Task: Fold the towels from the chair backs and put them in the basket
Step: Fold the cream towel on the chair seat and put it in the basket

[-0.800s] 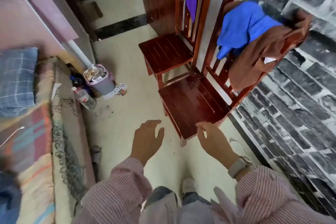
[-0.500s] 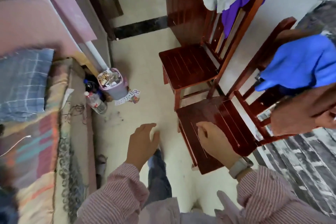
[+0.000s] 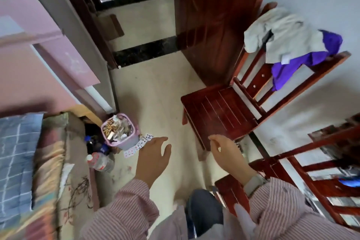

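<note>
Left hand point(image 3: 153, 159): raised over the floor point(image 3: 155, 99), fingers spread and relaxed, holding nothing; striped pink sleeve point(image 3: 124, 210) to the wrist.

Right hand point(image 3: 228, 154): raised just in front of the near corner of the chair seat, fingers loosely bent, holding nothing; a watch point(image 3: 253, 182) on the wrist.

Far chair point(image 3: 220, 111): dark red wood, slatted seat bare, standing beside the open door point(image 3: 206, 21).

Grey towel point(image 3: 280, 33): draped over the far chair's back, bunched, unfolded.

Purple towel point(image 3: 296, 66): on the same chair back, partly under the grey towel, hanging down over the back slats.

Near chair point(image 3: 319, 163): same red wood, at the right edge, blurred; a scrap of blue cloth point(image 3: 348, 182) shows by its rails, too blurred to tell more.

Pink bin point(image 3: 121, 132): on the floor by the bed point(image 3: 48, 161), filled with litter.

Playing cards point(image 3: 137, 145): scattered on the floor, touching the bin's base.

Plastic bottles point(image 3: 99, 160): lying between the bin and the bed.

Plaid pillow point(image 3: 15, 158): blue and grey, on the bed at the left.
</note>
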`<state>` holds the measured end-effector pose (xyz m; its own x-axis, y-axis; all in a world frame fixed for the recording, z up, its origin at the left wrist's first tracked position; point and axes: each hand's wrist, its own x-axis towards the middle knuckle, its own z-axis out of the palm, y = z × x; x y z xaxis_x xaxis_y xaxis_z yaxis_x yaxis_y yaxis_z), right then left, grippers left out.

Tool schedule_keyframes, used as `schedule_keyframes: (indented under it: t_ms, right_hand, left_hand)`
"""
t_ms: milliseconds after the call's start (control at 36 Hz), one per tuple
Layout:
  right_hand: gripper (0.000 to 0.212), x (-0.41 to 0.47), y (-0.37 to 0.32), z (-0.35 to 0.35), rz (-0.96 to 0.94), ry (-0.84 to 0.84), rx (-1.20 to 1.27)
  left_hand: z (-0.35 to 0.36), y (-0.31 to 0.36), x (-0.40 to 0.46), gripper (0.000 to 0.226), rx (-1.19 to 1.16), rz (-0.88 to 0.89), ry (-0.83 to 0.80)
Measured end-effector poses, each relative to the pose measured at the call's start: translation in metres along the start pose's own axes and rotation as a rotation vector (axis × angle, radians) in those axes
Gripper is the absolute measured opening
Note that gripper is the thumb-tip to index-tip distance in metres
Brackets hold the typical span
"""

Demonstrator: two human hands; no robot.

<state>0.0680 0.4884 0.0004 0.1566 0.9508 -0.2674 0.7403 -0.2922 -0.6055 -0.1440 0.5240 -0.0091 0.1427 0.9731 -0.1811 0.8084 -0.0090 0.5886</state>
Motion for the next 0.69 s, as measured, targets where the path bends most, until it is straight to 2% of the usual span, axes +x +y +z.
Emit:
schedule_keyframes:
  t_ms: [111,222,306,444,583,694]
  right_hand:
    - [0.031,0.057,-0.003,-0.01,0.08,-0.005,-0.003]
    - [0.031,0.12,-0.003,-0.026,0.114,0.049,0.003]
    - [0.03,0.172,-0.001,-0.04,0.128,0.093,0.038]
    - [0.03,0.236,-0.003,-0.072,0.169,0.233,0.102]
    - [0.03,0.292,0.01,-0.118,0.267,0.552,0.075]
    - [0.03,0.327,0.028,-0.171,0.275,0.897,-0.084]
  left_hand:
    - [-0.004,0.012,0.07,0.061,0.013,0.053,-0.093]
    - [-0.002,0.028,0.153,0.04,0.097,0.158,-0.17]
    - [-0.004,0.049,0.22,0.034,0.142,0.222,-0.171]
    - [-0.011,0.098,0.301,0.034,0.205,0.324,-0.265]
    - [-0.008,0.144,0.376,0.036,0.196,0.394,-0.333]
    - [0.001,0.182,0.419,0.037,0.145,0.453,-0.41]
